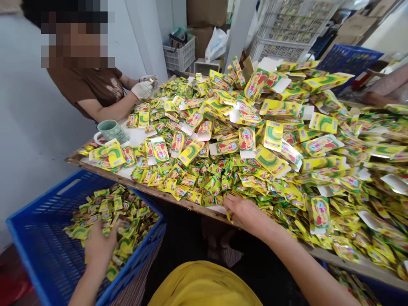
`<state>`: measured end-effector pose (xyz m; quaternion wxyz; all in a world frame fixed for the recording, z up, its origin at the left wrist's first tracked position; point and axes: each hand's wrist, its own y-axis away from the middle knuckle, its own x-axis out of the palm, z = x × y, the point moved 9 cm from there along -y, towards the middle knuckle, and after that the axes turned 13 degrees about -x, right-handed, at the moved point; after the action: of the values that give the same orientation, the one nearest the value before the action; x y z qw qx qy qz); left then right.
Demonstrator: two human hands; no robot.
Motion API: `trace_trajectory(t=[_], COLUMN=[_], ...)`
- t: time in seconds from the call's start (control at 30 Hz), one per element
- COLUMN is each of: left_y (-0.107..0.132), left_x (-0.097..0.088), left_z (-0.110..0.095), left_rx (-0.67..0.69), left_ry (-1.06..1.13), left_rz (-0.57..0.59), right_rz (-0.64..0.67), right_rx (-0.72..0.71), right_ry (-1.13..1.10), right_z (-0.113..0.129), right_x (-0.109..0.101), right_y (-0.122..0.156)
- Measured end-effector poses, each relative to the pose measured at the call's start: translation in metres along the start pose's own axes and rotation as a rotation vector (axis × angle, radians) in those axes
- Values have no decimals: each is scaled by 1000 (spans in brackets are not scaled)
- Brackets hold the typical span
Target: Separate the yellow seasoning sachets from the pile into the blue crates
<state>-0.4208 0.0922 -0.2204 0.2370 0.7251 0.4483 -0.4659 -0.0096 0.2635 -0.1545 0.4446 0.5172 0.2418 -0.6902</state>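
My left hand [100, 244] is over the blue crate [35, 229], fingers spread, just above the small yellow-green packets [127, 212] heaped inside it. At the near edge of the table, my right hand [245, 212] has its fingers curled down on a small yellow packet [230, 216], partly hidden under the fingertips. Beside that hand lies a pile of small shiny sachets [219, 182]. Behind the sachets, flat printed cardboard boxes [273, 135], yellow and green with open white flaps, are heaped high.
Across the table corner a co-worker in a brown top [95, 91] works with gloved hands [143, 88]. A green mug [110, 129] stands near the wooden table edge [153, 191]. White crates [282, 46] and another blue crate [349, 63] stand behind.
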Motion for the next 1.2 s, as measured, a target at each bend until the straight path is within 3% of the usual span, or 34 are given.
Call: trace_trajectory(t=[0.03,0.1,0.2,0.3,0.37,0.43,0.57,0.63,0.7,0.8,0.87,0.93,1.03,1.13,1.2], left_y=[-6,-4,23,43,38,28,14,11,15,50,91,135,180,199,209], left_x=[-9,-19,-13,16,39,57,65,55,39,22,27,38,52,65,72], left_z=[-11,-62,-181,-282,-319,-338,-352,-348,-338,-322,-312,-301,-288,-276,-268], left_rx=[50,192,525,709,666,601,612,599,566,561,575,553,440,313,272], left_ry=[15,149,366,359,310,299,365,400,434,453,474,527,637,688,674], left_rz=[-61,-105,-37,77,121,163,228,238,243,339,561,829,1041,1083,1088], right_rz=[-16,-80,-137,-24,30,30,-135,-302,-533,-920,-1127,-1240,-1168,-985,-870], right_rx=[32,84,47,-34,-64,-77,-119,-87,47,276,337,355,374,392,420], right_ry=[-49,-155,-118,118,214,253,192,-9,-295,-779,-1044,-1147,-955,-638,-587], right_z=[-4,-10,-8,4,10,14,18,10,-11,-45,-55,-55,-43,-30,-29], right_x=[-2,-11,-31,-41,-43,-45,-46,-48,-51,-45,-39,-35,-35,-34,-27], right_y=[-1,-7,-30,-60,-72,-75,-57,-42,-25,4,17,26,35,45,53])
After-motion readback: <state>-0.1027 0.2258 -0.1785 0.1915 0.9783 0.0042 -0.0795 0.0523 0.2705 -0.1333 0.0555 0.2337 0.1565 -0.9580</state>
